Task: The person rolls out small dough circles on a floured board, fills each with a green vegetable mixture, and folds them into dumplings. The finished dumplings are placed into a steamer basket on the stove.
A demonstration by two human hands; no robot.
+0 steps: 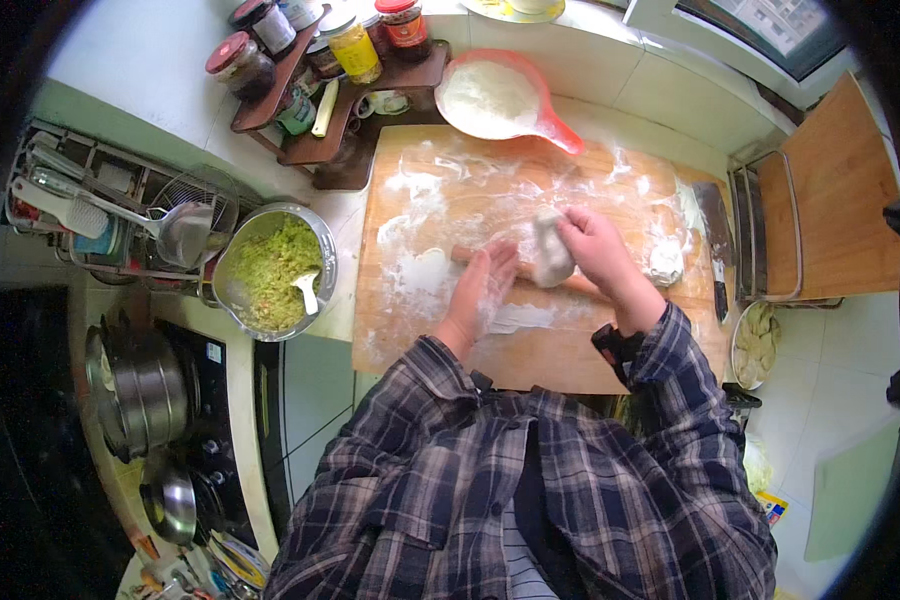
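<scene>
A thin, limp piece of pale dough (pixel 552 253) hangs from my right hand (pixel 601 246), pinched between thumb and fingers above the board. Beneath it, a wooden rolling pin (pixel 586 287) lies across the floured wooden board (pixel 435 352). My left hand (pixel 487 276) is at the pin's left part, fingers extended and dusted with flour, holding nothing. Whether its palm presses on the pin cannot be told. Right of my right hand sits a floured dough lump (pixel 667 262). Loose flour (pixel 424 271) is spread over much of the board.
A metal bowl (pixel 330 262) of green chopped filling holds a white spoon (pixel 307 292). Behind the board stands a red-rimmed bowl (pixel 562 135) of flour. A cleaver (pixel 714 232) lies along the right edge, near a plate of pale dough pieces (pixel 755 345). Jars (pixel 356 52) fill a shelf.
</scene>
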